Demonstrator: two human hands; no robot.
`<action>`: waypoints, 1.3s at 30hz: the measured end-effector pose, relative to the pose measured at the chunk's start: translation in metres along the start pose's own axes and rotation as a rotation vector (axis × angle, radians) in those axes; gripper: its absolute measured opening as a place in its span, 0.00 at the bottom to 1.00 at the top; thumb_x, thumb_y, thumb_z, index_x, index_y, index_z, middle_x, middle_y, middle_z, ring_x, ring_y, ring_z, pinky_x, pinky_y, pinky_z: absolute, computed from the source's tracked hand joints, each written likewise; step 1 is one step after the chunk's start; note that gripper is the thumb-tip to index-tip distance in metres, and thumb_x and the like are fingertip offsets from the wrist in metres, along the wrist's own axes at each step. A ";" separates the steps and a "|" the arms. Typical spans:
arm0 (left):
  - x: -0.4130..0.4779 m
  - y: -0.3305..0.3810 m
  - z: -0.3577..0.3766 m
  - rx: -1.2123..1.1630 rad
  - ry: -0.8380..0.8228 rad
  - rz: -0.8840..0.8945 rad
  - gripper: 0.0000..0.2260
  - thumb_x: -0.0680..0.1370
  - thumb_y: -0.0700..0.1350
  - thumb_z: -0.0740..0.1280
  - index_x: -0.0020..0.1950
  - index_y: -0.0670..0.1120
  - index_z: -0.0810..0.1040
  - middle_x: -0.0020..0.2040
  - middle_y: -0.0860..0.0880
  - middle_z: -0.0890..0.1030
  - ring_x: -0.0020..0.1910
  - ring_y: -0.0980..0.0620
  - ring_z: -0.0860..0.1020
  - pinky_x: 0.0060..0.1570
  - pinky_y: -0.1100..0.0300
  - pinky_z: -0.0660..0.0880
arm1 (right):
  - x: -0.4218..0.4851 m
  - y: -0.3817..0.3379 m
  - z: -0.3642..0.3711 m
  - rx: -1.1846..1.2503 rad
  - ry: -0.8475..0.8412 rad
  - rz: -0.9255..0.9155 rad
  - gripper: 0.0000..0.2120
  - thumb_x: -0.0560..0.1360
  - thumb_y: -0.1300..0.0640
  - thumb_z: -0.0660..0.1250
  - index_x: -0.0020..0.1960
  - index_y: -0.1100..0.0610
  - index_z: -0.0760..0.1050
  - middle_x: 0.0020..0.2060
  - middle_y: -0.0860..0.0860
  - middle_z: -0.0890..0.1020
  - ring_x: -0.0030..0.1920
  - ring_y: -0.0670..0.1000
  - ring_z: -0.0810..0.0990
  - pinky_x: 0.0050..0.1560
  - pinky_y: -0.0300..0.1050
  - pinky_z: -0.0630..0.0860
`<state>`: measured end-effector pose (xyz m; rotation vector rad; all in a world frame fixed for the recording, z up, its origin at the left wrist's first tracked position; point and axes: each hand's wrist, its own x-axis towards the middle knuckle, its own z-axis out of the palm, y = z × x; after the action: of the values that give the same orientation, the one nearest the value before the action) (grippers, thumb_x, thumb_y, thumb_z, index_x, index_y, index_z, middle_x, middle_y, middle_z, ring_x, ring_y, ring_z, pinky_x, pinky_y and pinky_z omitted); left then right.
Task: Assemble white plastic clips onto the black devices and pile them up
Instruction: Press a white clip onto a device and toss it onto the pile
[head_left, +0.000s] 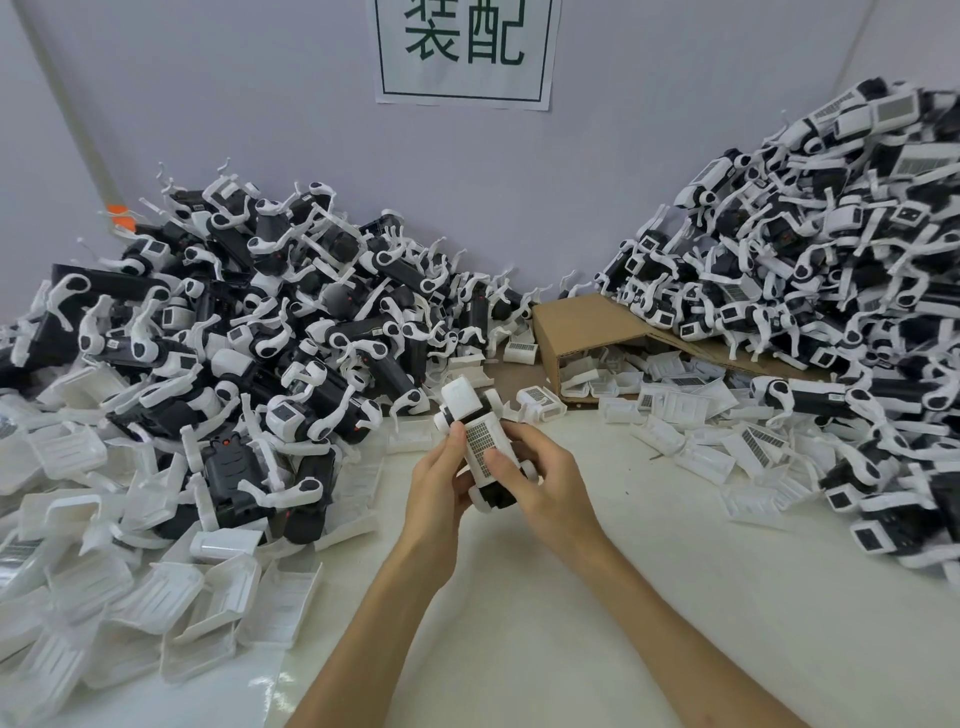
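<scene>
I hold one black device with a white plastic clip (475, 436) on it, lifted above the white table in the middle of the view. My left hand (436, 483) grips its left side, thumb on the labelled white face. My right hand (535, 478) grips the right side, its thumb pressing the lower part of that face. The device's black body shows only at its lower end, under my fingers. A large pile of black devices with white clips (249, 338) lies to the left, and a taller pile (810, 270) rises on the right.
Loose white clips (171, 597) spread over the near left of the table. An open cardboard box (582, 322) lies on its side at the back centre, with more white clips (691, 410) spilling out. A paper sign (465, 52) hangs on the wall.
</scene>
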<state>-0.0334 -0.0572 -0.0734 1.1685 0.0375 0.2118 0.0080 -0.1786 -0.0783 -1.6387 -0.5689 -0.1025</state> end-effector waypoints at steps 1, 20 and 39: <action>0.000 0.002 -0.001 -0.004 -0.028 0.007 0.20 0.82 0.56 0.60 0.67 0.45 0.79 0.58 0.39 0.84 0.57 0.41 0.83 0.51 0.51 0.80 | -0.001 -0.001 0.002 -0.015 -0.002 -0.014 0.14 0.77 0.53 0.71 0.62 0.50 0.79 0.50 0.45 0.86 0.51 0.46 0.84 0.53 0.46 0.81; 0.001 0.002 -0.012 -0.129 -0.070 0.029 0.18 0.81 0.52 0.65 0.63 0.40 0.80 0.51 0.40 0.84 0.52 0.44 0.84 0.49 0.55 0.81 | -0.004 -0.009 0.006 -0.207 -0.080 -0.180 0.25 0.76 0.56 0.70 0.69 0.38 0.70 0.57 0.30 0.80 0.60 0.38 0.79 0.57 0.28 0.73; 0.002 0.000 -0.009 -0.080 -0.069 0.115 0.17 0.77 0.57 0.68 0.58 0.47 0.83 0.51 0.41 0.85 0.52 0.44 0.84 0.50 0.53 0.80 | -0.004 -0.007 0.010 -0.210 -0.072 -0.176 0.22 0.80 0.55 0.69 0.72 0.43 0.71 0.59 0.29 0.79 0.61 0.35 0.78 0.58 0.29 0.74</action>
<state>-0.0328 -0.0489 -0.0771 1.0979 -0.0981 0.2722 -0.0010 -0.1702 -0.0751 -1.7989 -0.7793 -0.2405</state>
